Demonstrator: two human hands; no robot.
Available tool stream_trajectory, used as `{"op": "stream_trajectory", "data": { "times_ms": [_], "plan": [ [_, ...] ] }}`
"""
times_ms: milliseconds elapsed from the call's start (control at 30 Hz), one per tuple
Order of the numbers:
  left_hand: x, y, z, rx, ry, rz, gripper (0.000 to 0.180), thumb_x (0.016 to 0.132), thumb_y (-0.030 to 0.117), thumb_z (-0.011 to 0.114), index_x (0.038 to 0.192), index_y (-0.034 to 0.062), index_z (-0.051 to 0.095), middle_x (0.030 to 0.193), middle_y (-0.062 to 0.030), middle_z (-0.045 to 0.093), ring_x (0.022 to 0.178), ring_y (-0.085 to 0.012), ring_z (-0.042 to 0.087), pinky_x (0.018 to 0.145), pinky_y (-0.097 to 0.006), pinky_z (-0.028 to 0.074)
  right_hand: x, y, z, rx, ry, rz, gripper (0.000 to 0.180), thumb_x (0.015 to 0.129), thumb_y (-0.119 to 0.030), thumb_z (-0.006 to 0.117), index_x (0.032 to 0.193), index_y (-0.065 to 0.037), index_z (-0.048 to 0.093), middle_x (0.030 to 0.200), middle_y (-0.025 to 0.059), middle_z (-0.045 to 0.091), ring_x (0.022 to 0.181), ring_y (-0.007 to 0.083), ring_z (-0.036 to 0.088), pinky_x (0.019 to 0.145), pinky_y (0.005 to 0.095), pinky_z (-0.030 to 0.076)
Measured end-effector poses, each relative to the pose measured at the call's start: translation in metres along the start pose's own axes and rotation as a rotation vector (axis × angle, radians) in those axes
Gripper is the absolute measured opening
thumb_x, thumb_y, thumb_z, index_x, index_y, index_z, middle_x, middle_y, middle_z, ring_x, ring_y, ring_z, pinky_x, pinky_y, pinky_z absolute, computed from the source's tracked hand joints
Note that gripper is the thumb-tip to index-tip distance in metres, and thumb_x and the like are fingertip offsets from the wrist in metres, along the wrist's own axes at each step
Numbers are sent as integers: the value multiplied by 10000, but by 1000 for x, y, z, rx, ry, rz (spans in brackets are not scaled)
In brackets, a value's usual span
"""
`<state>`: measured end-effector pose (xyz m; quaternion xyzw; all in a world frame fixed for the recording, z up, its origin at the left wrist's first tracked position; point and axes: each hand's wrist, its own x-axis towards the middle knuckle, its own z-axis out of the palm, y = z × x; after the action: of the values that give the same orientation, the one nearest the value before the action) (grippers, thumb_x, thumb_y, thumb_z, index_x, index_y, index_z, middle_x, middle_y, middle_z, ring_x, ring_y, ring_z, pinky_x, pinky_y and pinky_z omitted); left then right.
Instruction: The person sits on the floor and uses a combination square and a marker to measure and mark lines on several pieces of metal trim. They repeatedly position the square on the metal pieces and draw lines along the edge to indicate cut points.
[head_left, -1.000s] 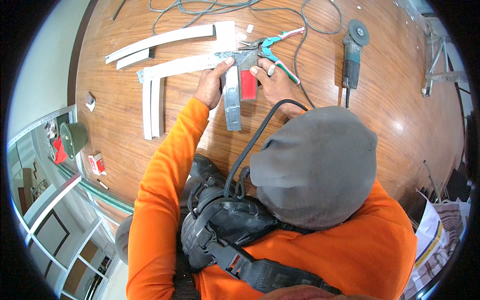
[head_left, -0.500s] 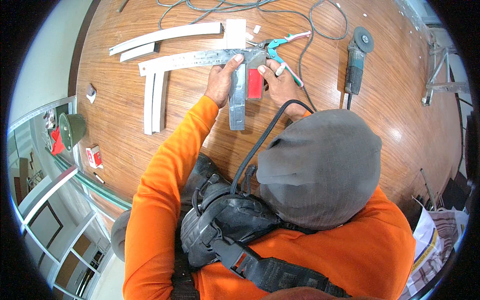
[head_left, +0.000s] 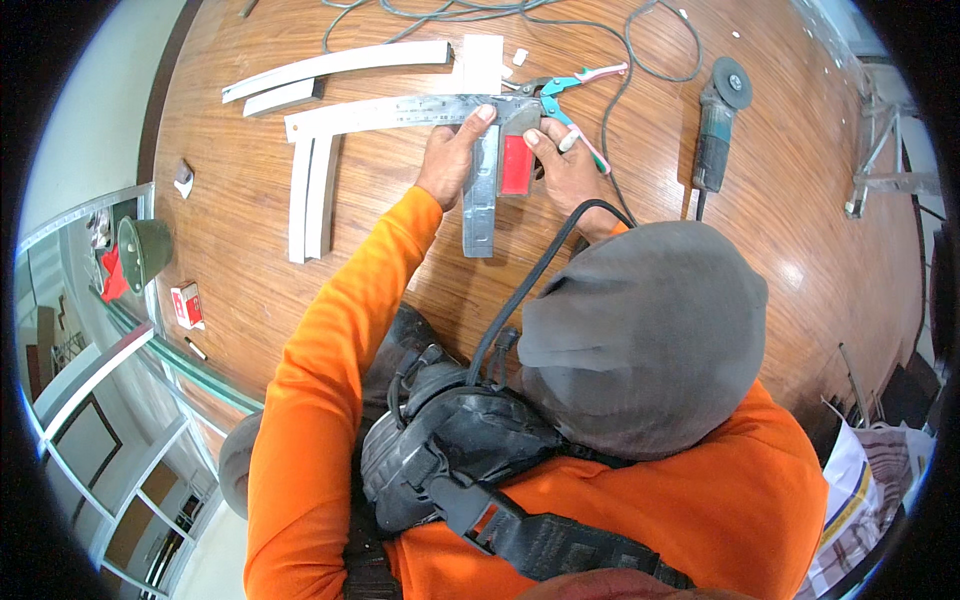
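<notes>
A try square (head_left: 400, 109) with a long steel rule blade and a red-faced stock (head_left: 516, 165) lies across a grey metal channel (head_left: 479, 215). My left hand (head_left: 450, 165) is closed at the crossing, its thumb pressing the blade over the channel; its other fingers are tucked underneath, partly hidden. My right hand (head_left: 570, 175) grips the stock from the right side, thumb on its edge. Just beyond the right hand lie tin snips (head_left: 555, 100) with teal and pink handles, jaws partly behind the square. A white strip (head_left: 483, 65) extends beyond the blade in line with the channel.
White metal profiles (head_left: 340, 68) lie at the far left, others (head_left: 313, 200) under the blade's left end. An angle grinder (head_left: 716, 125) rests at the right. A dark cable (head_left: 668, 60) loops across the back. A red-and-white box (head_left: 187, 305) and green bucket (head_left: 148, 250) are left.
</notes>
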<state>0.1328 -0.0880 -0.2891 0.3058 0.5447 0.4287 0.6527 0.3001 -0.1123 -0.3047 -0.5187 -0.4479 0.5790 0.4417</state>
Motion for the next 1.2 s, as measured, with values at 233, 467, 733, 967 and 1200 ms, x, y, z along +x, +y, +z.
{"op": "stream_trajectory", "data": {
  "times_ms": [233, 467, 733, 967, 1200],
  "plan": [
    [6, -9, -10, 45, -46, -18, 518, 922, 459, 690, 1019, -50, 673, 864, -58, 665, 700, -101, 570, 618, -266, 477, -2, -10, 2, -7, -21, 4, 286, 999, -201, 565, 1147, 33, 635, 1005, 75, 653, 942, 155, 584, 857, 309, 458],
    [8, 0, -12, -55, -126, -13, 475, 913, 393, 714, 1123, -29, 650, 1022, -90, 682, 900, -148, 641, 802, -291, 518, -1, -15, -2, -101, -31, -2, 253, 987, -164, 558, 1123, 34, 634, 996, 110, 669, 955, 183, 599, 869, 326, 460],
    [17, -8, -21, -186, -187, -91, 501, 909, 355, 718, 1234, -2, 585, 1133, -91, 654, 1041, -180, 618, 913, -331, 496, 1, -16, 0, -84, -32, -54, 191, 984, -137, 571, 1017, 36, 645, 880, 97, 661, 820, 151, 585, 757, 326, 463],
    [16, -6, -19, -161, -175, -62, 455, 929, 332, 701, 1212, -8, 596, 1125, -94, 659, 1016, -173, 624, 909, -324, 490, 1, -20, -2, -117, -28, -50, 203, 985, -152, 582, 1034, 31, 656, 855, 107, 666, 798, 154, 602, 742, 316, 474],
    [12, 2, -15, -149, -179, -75, 442, 931, 324, 702, 1210, -4, 602, 1131, -90, 660, 1026, -167, 625, 912, -319, 491, -1, -18, -2, -122, 9, -53, 216, 981, -173, 594, 1054, 19, 662, 876, 104, 676, 828, 161, 617, 771, 321, 481]
  ]
}}
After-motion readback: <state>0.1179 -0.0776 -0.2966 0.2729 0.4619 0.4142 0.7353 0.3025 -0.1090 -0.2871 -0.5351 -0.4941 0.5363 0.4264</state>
